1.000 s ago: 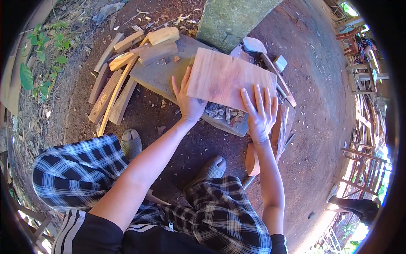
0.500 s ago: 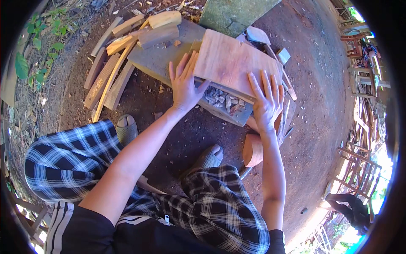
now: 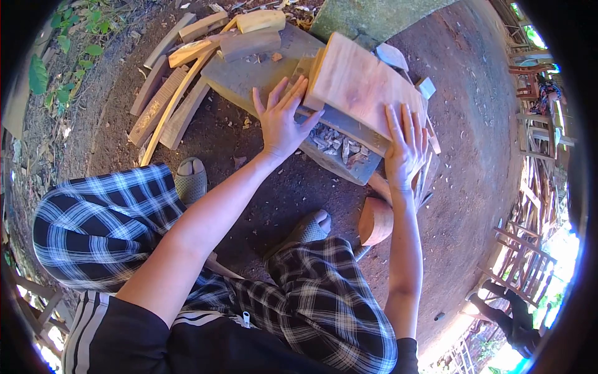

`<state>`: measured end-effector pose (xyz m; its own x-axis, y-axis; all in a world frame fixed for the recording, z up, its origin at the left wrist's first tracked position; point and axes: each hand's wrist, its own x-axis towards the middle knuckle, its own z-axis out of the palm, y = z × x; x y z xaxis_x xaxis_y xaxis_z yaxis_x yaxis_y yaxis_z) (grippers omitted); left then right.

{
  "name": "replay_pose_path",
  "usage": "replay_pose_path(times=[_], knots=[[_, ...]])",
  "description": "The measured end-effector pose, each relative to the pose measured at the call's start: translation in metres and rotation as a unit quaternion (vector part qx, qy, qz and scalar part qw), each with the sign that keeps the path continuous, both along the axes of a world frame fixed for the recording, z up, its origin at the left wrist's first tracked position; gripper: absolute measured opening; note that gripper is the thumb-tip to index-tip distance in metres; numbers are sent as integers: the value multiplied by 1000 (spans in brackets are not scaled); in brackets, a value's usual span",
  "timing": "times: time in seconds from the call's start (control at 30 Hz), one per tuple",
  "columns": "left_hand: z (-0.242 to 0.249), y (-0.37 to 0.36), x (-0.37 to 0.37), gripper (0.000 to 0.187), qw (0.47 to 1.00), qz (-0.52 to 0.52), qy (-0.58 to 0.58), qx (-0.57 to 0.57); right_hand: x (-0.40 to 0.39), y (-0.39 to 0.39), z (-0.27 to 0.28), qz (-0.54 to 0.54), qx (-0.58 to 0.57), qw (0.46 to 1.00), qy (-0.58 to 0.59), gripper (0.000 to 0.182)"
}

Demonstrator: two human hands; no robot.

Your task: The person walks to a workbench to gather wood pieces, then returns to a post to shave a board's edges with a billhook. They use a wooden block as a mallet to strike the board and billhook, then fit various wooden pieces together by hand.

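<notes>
A thick, pale reddish-brown wooden block (image 3: 367,84) lies across a stone or concrete slab (image 3: 240,81), over a narrower wooden piece. My left hand (image 3: 283,126) is at the block's left end, its fingers spread and fingertips against that end, thumb stretched along the near side. My right hand (image 3: 403,153) rests near the block's right end, with fingers stretched flat on its top face; its thumb is hidden. Just in front of the block, wood chips (image 3: 339,144) are piled on a grey surface.
Several cut wooden pieces (image 3: 159,106) lie at the left, with more on the slab's far corner. A mossy stone slab (image 3: 367,22) stands behind. By my right forearm sits a rounded wooden piece (image 3: 376,221). At far right are chair frames (image 3: 529,249) and a person's legs (image 3: 507,311).
The block has turned slightly and its left end face now shows more. My left fingers have slid from its top edge to its end. The whole view has shifted a little.
</notes>
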<state>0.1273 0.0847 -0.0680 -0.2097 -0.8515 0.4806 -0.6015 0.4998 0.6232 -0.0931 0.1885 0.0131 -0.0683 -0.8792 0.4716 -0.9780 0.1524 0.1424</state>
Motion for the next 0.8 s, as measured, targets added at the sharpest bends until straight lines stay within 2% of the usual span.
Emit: replay_pose_path(times=[0.07,0.17,0.57,0.8], knots=[[0,0,1,65,1000,-2,0,-1,-2,1,-11,26,-8,997,65,63],[-2,1,2,68,1000,-5,-2,-2,3,4,-10,19,-10,997,76,61],[-3,1,2,67,999,-16,-33,-21,6,5,-8,6,-18,998,66,64],[1,0,4,58,999,-14,-41,-17,2,8,-7,21,-7,997,76,65]])
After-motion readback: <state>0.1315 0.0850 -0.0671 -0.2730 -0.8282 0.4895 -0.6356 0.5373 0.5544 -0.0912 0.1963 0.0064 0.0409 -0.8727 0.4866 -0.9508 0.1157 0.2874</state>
